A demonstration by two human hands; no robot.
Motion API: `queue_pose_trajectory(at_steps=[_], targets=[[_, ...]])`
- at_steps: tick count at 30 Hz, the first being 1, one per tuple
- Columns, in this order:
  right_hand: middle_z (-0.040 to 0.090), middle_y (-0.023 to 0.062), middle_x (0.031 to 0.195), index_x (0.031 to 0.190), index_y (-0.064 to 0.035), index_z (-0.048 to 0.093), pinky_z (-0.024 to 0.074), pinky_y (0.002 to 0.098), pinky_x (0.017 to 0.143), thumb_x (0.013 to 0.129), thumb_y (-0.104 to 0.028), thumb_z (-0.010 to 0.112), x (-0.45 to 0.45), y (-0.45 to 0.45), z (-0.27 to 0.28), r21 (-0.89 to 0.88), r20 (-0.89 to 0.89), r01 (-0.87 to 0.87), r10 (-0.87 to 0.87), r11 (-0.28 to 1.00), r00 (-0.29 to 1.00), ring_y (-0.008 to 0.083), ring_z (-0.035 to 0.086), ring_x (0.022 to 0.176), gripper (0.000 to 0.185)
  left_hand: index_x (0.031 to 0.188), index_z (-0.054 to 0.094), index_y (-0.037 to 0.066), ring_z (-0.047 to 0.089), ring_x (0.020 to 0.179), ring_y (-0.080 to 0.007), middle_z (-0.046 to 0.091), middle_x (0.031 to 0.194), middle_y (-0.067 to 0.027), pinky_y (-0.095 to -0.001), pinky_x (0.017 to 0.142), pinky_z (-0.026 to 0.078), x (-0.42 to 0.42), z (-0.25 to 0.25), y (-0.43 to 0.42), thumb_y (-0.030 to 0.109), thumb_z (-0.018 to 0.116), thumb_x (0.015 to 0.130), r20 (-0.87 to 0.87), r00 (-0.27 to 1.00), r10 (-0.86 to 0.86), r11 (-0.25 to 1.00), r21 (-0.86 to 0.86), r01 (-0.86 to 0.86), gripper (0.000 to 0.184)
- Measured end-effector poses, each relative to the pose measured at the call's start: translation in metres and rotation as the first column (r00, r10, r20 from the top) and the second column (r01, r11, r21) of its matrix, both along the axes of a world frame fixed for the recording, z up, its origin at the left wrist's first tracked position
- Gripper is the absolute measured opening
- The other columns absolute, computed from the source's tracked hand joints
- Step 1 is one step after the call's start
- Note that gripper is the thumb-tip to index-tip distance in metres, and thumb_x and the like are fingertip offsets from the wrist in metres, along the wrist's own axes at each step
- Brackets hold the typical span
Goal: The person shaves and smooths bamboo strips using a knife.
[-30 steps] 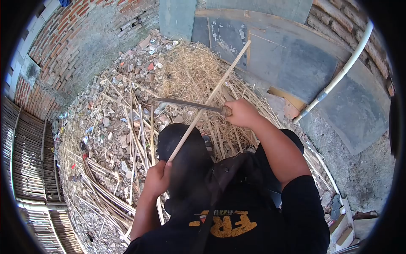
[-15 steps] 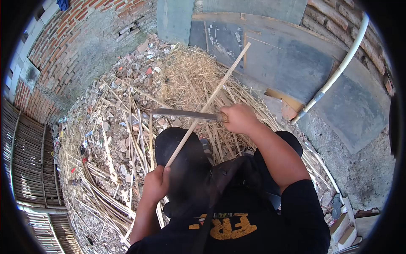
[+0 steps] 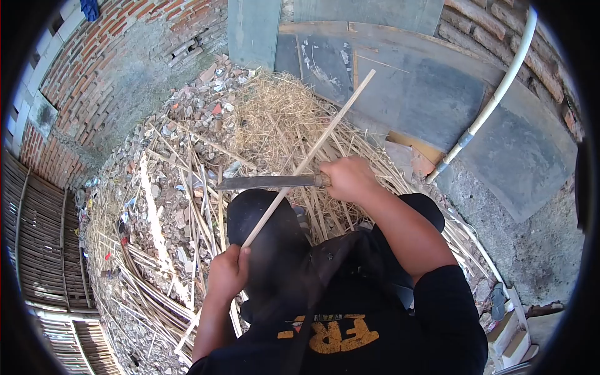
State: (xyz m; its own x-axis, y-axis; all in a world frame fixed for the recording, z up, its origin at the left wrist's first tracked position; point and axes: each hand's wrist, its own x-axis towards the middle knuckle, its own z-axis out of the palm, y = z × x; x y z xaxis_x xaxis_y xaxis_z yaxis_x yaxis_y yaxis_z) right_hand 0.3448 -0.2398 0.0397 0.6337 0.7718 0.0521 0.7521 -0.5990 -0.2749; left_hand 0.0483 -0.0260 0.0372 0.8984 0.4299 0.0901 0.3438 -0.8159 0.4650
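Observation:
My left hand (image 3: 227, 272) is closed around the lower end of a long, pale bamboo strip (image 3: 333, 124), which slants up and away to the right. In my right hand (image 3: 351, 179) is the wooden handle of a machete (image 3: 267, 182), gripped in a fist. Its dark blade points left and crosses the strip just above my knee. The blade appears to touch the strip, though I cannot tell how deep its edge sits. Below the blade lies my dark-clothed left knee (image 3: 259, 215).
Curly shavings (image 3: 275, 106) are heaped ahead, on rubble (image 3: 156, 181). Many split strips (image 3: 150, 294) lie to the left. A white pipe (image 3: 494, 103) leans at the right by grey boards (image 3: 412, 94). A brick wall (image 3: 125, 75) and a slatted bamboo panel (image 3: 47, 231) stand at the left.
The machete and my right hand have moved down along the bamboo strip, closer to my left hand. The strip's far end has dipped slightly to the right. My left hand stays nearly in place.

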Motion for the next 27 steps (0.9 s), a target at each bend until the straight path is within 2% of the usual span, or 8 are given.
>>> queue_pose_trajectory(at_steps=[3,6,10,13,16,17,21,27], targets=[[0.074,0.0175,0.088,0.1,-0.0111,0.072,0.0564,0.0515,0.083,0.08,-0.021,0.075,0.044,-0.005,-0.029,0.131,-0.348,0.294,-0.234,0.947,0.908,0.0411,0.071,0.087,0.023,0.079,0.055,0.003,0.064,0.063,-0.0475,0.06,0.063,-0.0245,-0.0547,0.058,0.049,-0.001,-0.012,0.001,0.023,0.064,0.102,-0.001,1.0,0.024,1.0,0.008,-0.024,0.032],[0.075,0.0165,0.106,0.114,-0.0119,0.073,0.0583,0.0483,0.086,0.083,-0.022,0.072,0.058,-0.014,-0.026,-0.039,-0.189,0.24,-0.243,0.97,0.952,0.0356,0.073,0.099,0.033,0.08,0.055,0.004,0.064,0.063,-0.0474,0.061,0.063,-0.0244,-0.0551,0.058,0.049,0.001,0.003,0.003,0.024,0.064,0.102,-0.03,0.999,0.011,0.998,0.062,-0.009,0.031],[0.075,0.0176,0.105,0.116,-0.0126,0.073,0.0587,0.0491,0.086,0.083,-0.023,0.072,0.037,-0.011,-0.022,0.018,-0.233,0.248,-0.238,0.968,0.943,0.0357,0.073,0.098,0.034,0.079,0.055,0.004,0.064,0.061,-0.0467,0.061,0.063,-0.0232,-0.0545,0.057,0.049,-0.002,-0.002,0.01,0.025,0.064,0.102,-0.036,0.999,-0.005,0.999,0.049,0.006,0.032],[0.074,0.0182,0.104,0.114,-0.0113,0.073,0.0588,0.0501,0.084,0.083,-0.023,0.071,0.016,-0.006,-0.003,-0.049,-0.092,0.066,-0.07,0.997,0.993,0.0373,0.073,0.097,0.033,0.078,0.055,0.005,0.063,0.06,-0.0464,0.061,0.062,-0.0225,-0.0541,0.057,0.049,0.001,-0.003,0.006,0.025,0.064,0.102,-0.028,1.0,0.01,0.999,0.048,-0.008,0.033],[0.074,0.019,0.104,0.112,-0.011,0.073,0.059,0.0503,0.082,0.083,-0.023,0.07,0.051,-0.014,-0.029,0.036,-0.289,0.198,-0.179,0.98,0.94,0.0388,0.073,0.096,0.031,0.077,0.055,0.005,0.063,0.059,-0.0462,0.061,0.061,-0.0221,-0.0539,0.057,0.049,-0.001,-0.018,0.01,0.026,0.065,0.102,0.052,0.999,0.002,0.998,0.061,-0.005,0.034],[0.074,0.021,0.107,0.112,-0.0094,0.073,0.0587,0.0492,0.086,0.083,-0.023,0.069,0.07,-0.018,-0.032,0.056,-0.373,0.308,-0.266,0.95,0.889,0.0402,0.072,0.1,0.032,0.077,0.055,0.005,0.064,0.061,-0.0458,0.061,0.062,-0.0215,-0.0544,0.058,0.049,-0.002,-0.019,0.011,0.027,0.065,0.102,0.018,1.0,0.016,0.996,0.086,-0.018,0.034],[0.072,0.0252,0.115,0.118,-0.0015,0.071,0.0543,0.0482,0.096,0.082,-0.025,0.071,0.098,-0.034,-0.063,0.121,-0.215,0.38,-0.35,0.917,0.912,0.0415,0.068,0.11,0.044,0.079,0.056,0.005,0.065,0.063,-0.0457,0.062,0.063,-0.0214,-0.0554,0.059,0.049,0.0,0.002,0.011,0.027,0.065,0.101,-0.042,0.999,0.021,0.987,0.159,-0.015,0.033],[0.074,0.0225,0.102,0.111,-0.0051,0.072,0.0564,0.0505,0.088,0.083,-0.03,0.075,0.065,-0.028,-0.031,0.103,-0.171,0.346,-0.326,0.933,0.93,0.0423,0.07,0.099,0.038,0.08,0.056,0.003,0.063,0.06,-0.044,0.06,0.063,-0.0211,-0.0505,0.056,0.048,0.0,0.002,0.012,0.027,0.065,0.101,-0.042,0.999,-0.004,1.0,0.029,0.005,0.033]])
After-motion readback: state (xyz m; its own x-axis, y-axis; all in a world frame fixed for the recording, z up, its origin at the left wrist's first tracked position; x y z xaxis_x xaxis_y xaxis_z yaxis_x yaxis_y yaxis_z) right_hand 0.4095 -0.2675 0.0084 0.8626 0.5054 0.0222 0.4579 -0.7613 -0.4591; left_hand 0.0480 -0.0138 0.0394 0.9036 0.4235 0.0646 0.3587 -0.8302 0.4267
